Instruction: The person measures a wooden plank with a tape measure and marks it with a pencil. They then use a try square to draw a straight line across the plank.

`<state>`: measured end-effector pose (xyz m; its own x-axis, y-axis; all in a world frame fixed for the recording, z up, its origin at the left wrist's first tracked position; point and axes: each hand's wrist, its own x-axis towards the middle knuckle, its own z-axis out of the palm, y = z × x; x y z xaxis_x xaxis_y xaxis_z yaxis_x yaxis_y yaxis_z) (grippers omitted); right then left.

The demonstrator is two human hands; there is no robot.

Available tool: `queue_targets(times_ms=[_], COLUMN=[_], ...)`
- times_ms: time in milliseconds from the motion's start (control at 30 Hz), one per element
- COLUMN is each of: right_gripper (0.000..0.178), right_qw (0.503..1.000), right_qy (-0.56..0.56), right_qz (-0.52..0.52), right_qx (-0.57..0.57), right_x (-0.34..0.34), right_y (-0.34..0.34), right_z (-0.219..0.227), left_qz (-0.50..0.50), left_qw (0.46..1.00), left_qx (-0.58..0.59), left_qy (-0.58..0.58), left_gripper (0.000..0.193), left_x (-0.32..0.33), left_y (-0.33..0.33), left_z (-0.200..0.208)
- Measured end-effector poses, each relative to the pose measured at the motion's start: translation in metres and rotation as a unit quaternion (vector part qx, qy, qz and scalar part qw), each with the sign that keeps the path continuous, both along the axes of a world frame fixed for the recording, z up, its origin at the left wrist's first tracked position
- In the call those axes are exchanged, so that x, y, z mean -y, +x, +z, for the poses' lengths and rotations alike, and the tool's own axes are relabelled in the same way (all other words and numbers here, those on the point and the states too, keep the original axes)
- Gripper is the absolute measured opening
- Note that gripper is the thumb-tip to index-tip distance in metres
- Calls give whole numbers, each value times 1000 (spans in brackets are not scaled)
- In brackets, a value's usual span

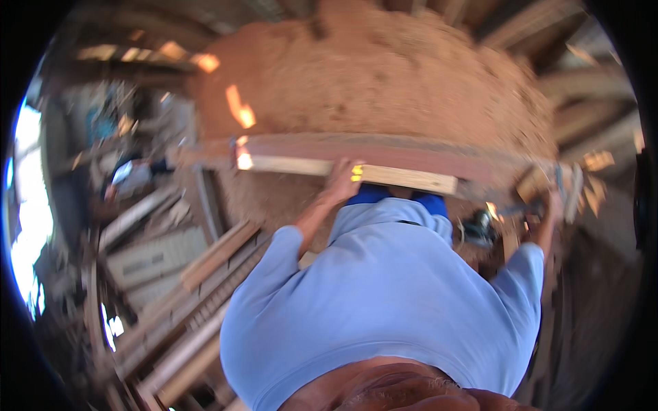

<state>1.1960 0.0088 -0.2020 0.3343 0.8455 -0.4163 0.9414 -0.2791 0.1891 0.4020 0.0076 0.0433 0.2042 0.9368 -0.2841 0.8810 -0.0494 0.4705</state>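
Observation:
A pale wooden strip [411,178] lies along the near edge of a long reddish-brown plank [404,154]. My left hand [340,181] grips the strip near its middle, fingers over its far edge. A small bright yellow patch [356,172] shows beside those fingers; what it is I cannot make out. Out to the right, my right hand [554,205] is at the plank's far right end, beside a blurred bluish-grey object [567,183] and some wood offcuts [534,185]. Motion blur hides its fingers.
Beyond the plank rises a large heap of reddish-brown sawdust or earth [384,75]. Boards and beams [219,257] are stacked at the left. A dark greenish tool-like object [480,229] sits right of my legs. More timbers [582,89] lean at the upper right.

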Motion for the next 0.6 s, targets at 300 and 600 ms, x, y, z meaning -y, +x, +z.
queue_targets(times_ms=[300, 600], right_gripper=[33, 37], right_qw=[981, 980], right_qy=[88, 111], right_qz=[-156, -133], right_qx=[-71, -97], right_x=[-73, -114], right_y=[-35, -82], right_z=[38, 79], left_qz=[27, 54], left_qw=[997, 998], left_qx=[-68, -31], left_qy=[-18, 7], left_gripper=[54, 52], left_x=[30, 25], left_y=[-9, -6], left_z=[4, 0])
